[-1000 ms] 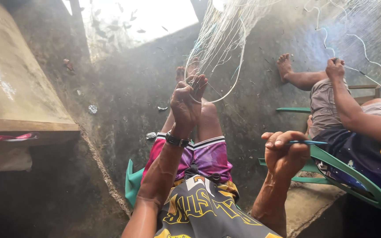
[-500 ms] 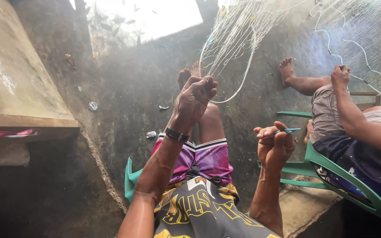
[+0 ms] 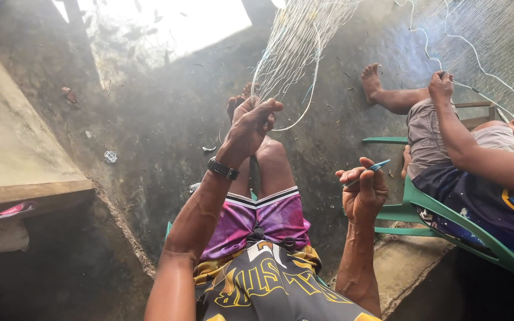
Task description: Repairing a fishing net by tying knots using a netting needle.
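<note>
change: since the earlier frames the right hand (image 3: 364,193) has drawn in closer to the lap and the left hand (image 3: 253,122) sits slightly nearer the middle of the view, still raised at the net.
left hand: lifted in front of the knees, fingers (image 3: 267,107) pinched shut on strands of the fishing net (image 3: 295,44); a black wristwatch (image 3: 222,169) circles the wrist.
right hand: held low on the right side of the lap, fingers curled tight around a thin blue netting needle (image 3: 369,171), whose tip points up and to the right.
fishing net: pale, fine mesh hanging from the top of the view down to the left hand, with a loop of white line sagging just below the pinch; more mesh spreads across the upper right.
lap: purple and pink shorts (image 3: 257,217) with a black and yellow shirt below them.
co-worker: a second person sits on a green plastic chair (image 3: 447,217) to the right, one hand (image 3: 440,84) raised and gripping net line, a bare foot (image 3: 371,78) stretched out on the ground.
ground: dark, wet concrete floor (image 3: 150,137) scattered with small debris.
left edge: a concrete ledge (image 3: 13,160) with a bit of pink cloth (image 3: 1,212) under its lip.
</note>
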